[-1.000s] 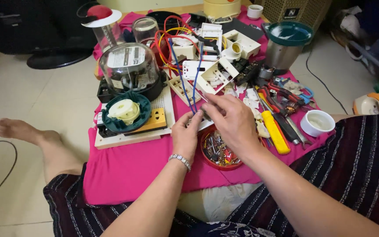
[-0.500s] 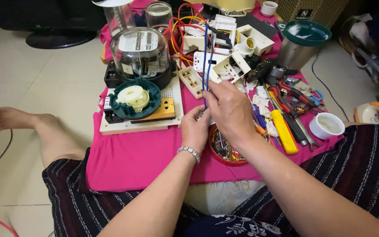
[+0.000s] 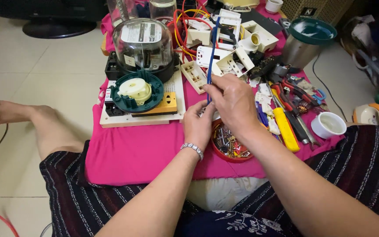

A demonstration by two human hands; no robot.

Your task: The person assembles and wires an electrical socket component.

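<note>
Both hands on the blue wire [image 3: 212, 52]: right hand [image 3: 233, 103] pinches it upright, left hand [image 3: 198, 123] fingers closed on its lower end, above the red screw bowl [image 3: 229, 145]. Wire looks loose, not yet terminated in the white socket [image 3: 207, 55].

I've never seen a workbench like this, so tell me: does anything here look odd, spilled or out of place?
Nothing is spilled or broken. The oddest thing is the clutter: tools lie heaped beside a white cup, and red and yellow wires tangle behind the blue wire held by both hands.
</note>
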